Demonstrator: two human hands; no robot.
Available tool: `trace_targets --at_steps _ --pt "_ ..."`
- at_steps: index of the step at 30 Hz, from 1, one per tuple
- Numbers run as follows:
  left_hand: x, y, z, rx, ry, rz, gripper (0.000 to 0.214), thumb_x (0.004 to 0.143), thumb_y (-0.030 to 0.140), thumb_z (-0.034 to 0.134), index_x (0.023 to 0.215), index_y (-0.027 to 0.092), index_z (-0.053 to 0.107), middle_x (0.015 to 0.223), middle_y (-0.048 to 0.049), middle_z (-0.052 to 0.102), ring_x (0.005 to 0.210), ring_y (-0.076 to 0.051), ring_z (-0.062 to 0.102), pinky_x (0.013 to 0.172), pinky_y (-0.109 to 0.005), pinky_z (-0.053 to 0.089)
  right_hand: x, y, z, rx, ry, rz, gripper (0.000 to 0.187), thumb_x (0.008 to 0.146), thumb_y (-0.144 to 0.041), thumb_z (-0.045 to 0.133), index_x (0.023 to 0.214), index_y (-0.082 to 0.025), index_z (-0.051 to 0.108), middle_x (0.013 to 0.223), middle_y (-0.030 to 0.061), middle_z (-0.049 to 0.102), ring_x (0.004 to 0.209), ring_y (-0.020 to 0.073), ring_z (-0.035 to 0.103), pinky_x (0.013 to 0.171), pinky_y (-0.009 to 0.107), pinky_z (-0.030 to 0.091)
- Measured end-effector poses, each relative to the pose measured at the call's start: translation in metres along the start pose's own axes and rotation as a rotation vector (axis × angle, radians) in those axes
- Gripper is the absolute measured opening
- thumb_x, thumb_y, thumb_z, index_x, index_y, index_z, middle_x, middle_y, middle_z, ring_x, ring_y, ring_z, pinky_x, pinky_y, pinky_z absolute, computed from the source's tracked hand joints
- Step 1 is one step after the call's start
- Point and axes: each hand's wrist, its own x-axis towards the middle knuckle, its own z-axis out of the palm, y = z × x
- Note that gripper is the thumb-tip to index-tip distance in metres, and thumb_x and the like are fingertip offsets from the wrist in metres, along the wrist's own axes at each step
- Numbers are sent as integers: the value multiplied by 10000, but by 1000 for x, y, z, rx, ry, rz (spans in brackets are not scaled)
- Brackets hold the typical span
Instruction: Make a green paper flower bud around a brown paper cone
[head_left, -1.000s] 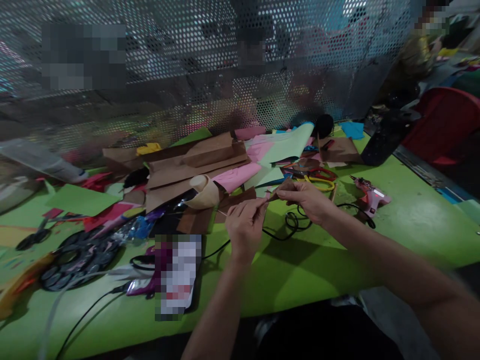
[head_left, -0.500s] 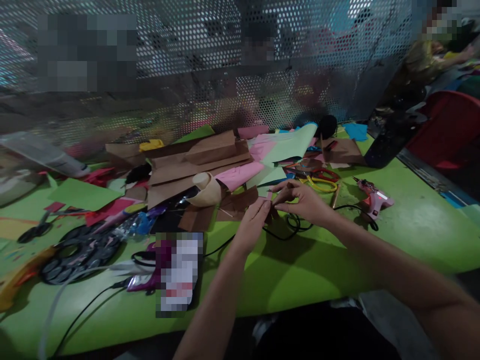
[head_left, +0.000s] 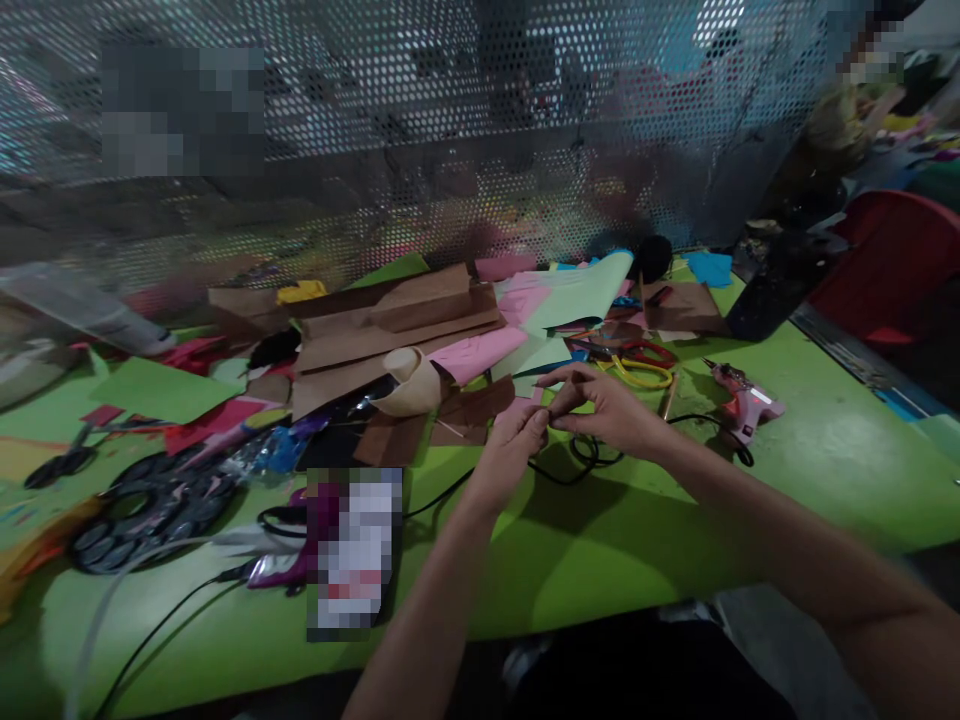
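Both my hands meet over the middle of the green table [head_left: 600,540]. My left hand [head_left: 510,445] and my right hand [head_left: 600,405] pinch a small brown paper piece [head_left: 561,398] between their fingertips; most of it is hidden by the fingers. A black cord [head_left: 577,455] loops on the table just under my right hand. Brown paper scraps [head_left: 469,405] lie right behind my left hand.
Brown card sheets [head_left: 390,325], pink and pale green paper [head_left: 577,285] pile up behind. Red and yellow scissors [head_left: 637,365] and a pink glue gun [head_left: 742,400] lie to the right. A cream tape roll [head_left: 412,385], black scissors [head_left: 52,465] and cables sit left. A perforated metal screen [head_left: 450,130] backs the table.
My left hand moved up and right to join my right hand. The brown piece, held up between both hands a second ago, is now closed in between the fingertips.
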Motion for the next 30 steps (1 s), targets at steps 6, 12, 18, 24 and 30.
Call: trace_targets --at_steps 6,12,18,24,30 --pt "1 -1 -3 46 18 -10 419 907 573 557 777 176 528 651 36 440 597 -96 355 558 -256 255 1 0 -1 -38 47 -30 78 832 -143 747 880 -203 759 1120 93 683 1239 250 617 1040 390 490" --pt "2 -3 -4 46 41 -18 414 903 566 558 762 178 526 633 37 462 590 -95 383 562 -255 265 2 2 0 -40 81 -57 63 834 -159 754 876 -206 763 1097 86 682 1200 240 633 1021 380 496" --pt "3 -4 -7 45 17 -26 393 907 540 563 778 170 585 650 25 508 599 -100 412 566 -256 275 3 2 -9 -58 142 -29 56 830 -188 756 863 -226 781 1130 80 696 1145 234 649 1004 384 509" --pt "3 -2 -7 38 12 -30 338 907 474 567 770 167 605 626 31 504 589 -94 403 570 -252 275 4 5 -12 -35 115 26 48 816 -202 758 857 -221 774 1147 78 707 1103 231 656 989 394 509" --pt "4 -3 -7 38 7 -78 353 902 493 565 776 168 619 597 34 508 558 -89 412 541 -236 277 3 5 -12 18 74 78 98 851 -302 727 888 -218 762 1136 91 700 1115 254 646 946 405 518"
